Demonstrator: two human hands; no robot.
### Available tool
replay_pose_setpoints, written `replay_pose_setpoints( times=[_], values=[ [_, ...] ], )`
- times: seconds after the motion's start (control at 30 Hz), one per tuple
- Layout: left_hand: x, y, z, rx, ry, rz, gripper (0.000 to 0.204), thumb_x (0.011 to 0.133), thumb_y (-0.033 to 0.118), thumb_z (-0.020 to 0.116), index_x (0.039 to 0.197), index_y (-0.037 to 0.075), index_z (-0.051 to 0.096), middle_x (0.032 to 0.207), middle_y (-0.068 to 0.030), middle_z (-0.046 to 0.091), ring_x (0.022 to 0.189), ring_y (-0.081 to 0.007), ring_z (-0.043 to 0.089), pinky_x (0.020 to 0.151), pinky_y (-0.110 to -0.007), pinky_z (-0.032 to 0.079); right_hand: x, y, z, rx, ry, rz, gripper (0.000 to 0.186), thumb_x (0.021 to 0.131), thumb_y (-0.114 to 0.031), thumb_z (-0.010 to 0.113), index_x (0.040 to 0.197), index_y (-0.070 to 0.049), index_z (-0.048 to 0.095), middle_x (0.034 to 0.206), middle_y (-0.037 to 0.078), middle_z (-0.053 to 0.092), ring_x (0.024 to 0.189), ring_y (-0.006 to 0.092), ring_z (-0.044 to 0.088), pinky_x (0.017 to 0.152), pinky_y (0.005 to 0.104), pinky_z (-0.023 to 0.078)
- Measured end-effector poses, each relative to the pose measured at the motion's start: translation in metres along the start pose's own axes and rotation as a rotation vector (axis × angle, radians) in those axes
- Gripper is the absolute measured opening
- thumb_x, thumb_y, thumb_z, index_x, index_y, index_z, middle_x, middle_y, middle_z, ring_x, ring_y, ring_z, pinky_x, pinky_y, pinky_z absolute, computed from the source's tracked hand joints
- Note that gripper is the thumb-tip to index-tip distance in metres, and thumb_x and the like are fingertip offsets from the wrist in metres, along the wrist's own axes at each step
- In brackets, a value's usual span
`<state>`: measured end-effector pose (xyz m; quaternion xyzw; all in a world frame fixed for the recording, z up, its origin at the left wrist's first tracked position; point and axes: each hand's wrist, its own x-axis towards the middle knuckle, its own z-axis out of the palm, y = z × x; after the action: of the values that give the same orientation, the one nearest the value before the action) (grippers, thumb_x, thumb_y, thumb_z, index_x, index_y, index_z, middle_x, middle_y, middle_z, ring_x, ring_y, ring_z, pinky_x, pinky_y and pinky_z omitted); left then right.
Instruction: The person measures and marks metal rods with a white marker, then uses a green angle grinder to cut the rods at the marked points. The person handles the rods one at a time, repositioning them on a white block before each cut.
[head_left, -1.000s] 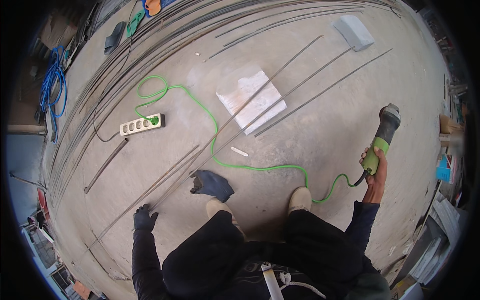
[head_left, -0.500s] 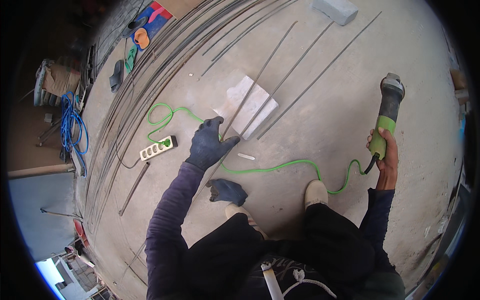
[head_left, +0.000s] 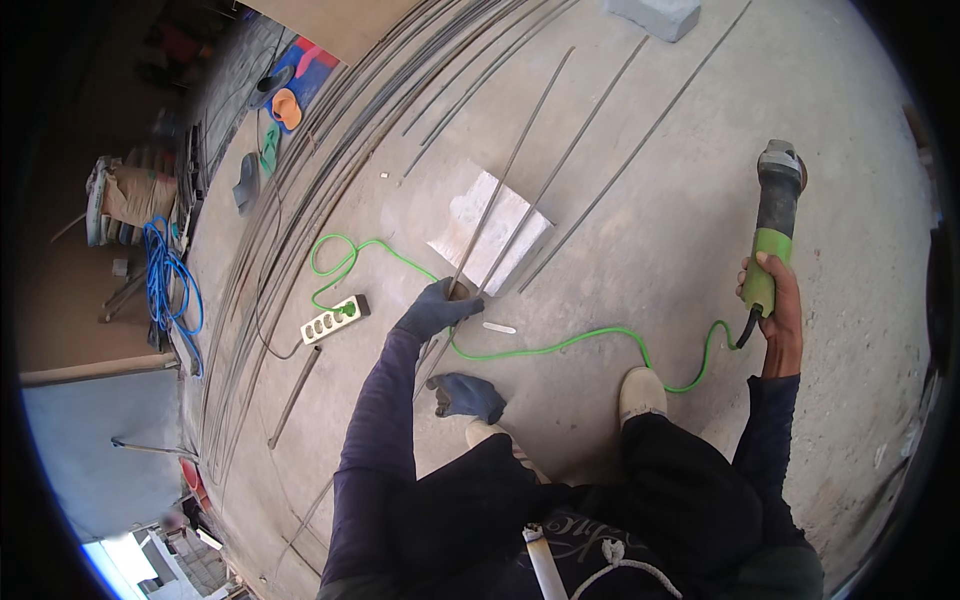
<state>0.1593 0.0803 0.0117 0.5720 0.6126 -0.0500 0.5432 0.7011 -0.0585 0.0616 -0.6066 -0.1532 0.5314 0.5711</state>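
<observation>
My left hand, in a dark work glove, is closed round a thin steel rod beside a pale block. That rod and a second rod cross over the block; which of them the fingers grip is partly hidden. A third rod lies to the right, off the block. My bare right hand holds an angle grinder by its green rear body, head pointing away from me. Its green cord curves left across the floor.
A power strip lies left of my left hand. Near my shoes rests a loose dark glove. Many long rods run along the left. A grey block sits at the far end; sandals lie far left.
My left hand has moved slightly down and right, and its spread fingers have closed onto the rod. The right hand still holds the grinder. The whole view has shifted slightly.
</observation>
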Motion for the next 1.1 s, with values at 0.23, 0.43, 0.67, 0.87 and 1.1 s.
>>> replay_pose_setpoints(
  times=[0.23,0.43,0.67,0.87,1.1],
  values=[
    [0.000,0.005,-0.005,-0.377,-0.230,0.012,0.033,0.097,0.032,0.068,0.102,0.000,0.064,0.085,-0.0108,0.069,0.075,-0.0234,0.071,0.068,-0.037,0.059,-0.003,-0.006,0.009,-0.037,-0.050,-0.015,0.039,0.092,-0.028,0.068,0.114,0.001,0.054,0.094,0.011,0.064,0.072,0.0174,0.067,0.061,0.0315,0.059],
    [0.010,-0.018,-0.008,-0.572,-0.231,0.009,0.030,0.101,0.030,0.063,0.107,0.001,0.060,0.081,-0.0094,0.066,0.068,-0.0233,0.068,0.064,-0.037,0.058,-0.007,-0.008,0.017,-0.071,-0.002,-0.019,0.039,0.091,-0.028,0.068,0.115,0.001,0.054,0.094,0.010,0.064,0.073,0.0170,0.067,0.061,0.0318,0.059],
    [0.002,-0.010,-0.004,-0.487,-0.242,0.070,0.040,0.106,0.042,0.053,0.102,0.003,0.061,0.071,-0.0014,0.054,0.055,-0.0132,0.052,0.054,-0.029,0.045,-0.015,-0.008,0.023,-0.070,0.032,-0.015,0.041,0.089,-0.027,0.070,0.115,0.000,0.054,0.094,0.011,0.063,0.073,0.0178,0.067,0.061,0.0327,0.058],
    [-0.010,0.004,0.001,-0.440,-0.235,0.088,0.046,0.106,0.050,0.048,0.093,0.007,0.059,0.068,0.0032,0.046,0.057,-0.0091,0.044,0.055,-0.027,0.039,-0.020,-0.010,0.026,-0.083,0.027,-0.019,0.040,0.089,-0.027,0.070,0.114,0.000,0.054,0.094,0.011,0.063,0.073,0.0177,0.066,0.061,0.0327,0.058],
    [-0.015,0.016,0.014,-0.386,-0.047,0.074,0.053,0.104,0.058,0.043,0.086,0.011,0.058,0.066,0.0042,0.044,0.056,-0.0082,0.042,0.055,-0.026,0.039,-0.015,-0.018,0.031,-0.093,-0.001,-0.040,0.040,0.091,-0.028,0.069,0.116,0.000,0.054,0.094,0.011,0.065,0.073,0.0188,0.067,0.062,0.0327,0.059]
  ],
)
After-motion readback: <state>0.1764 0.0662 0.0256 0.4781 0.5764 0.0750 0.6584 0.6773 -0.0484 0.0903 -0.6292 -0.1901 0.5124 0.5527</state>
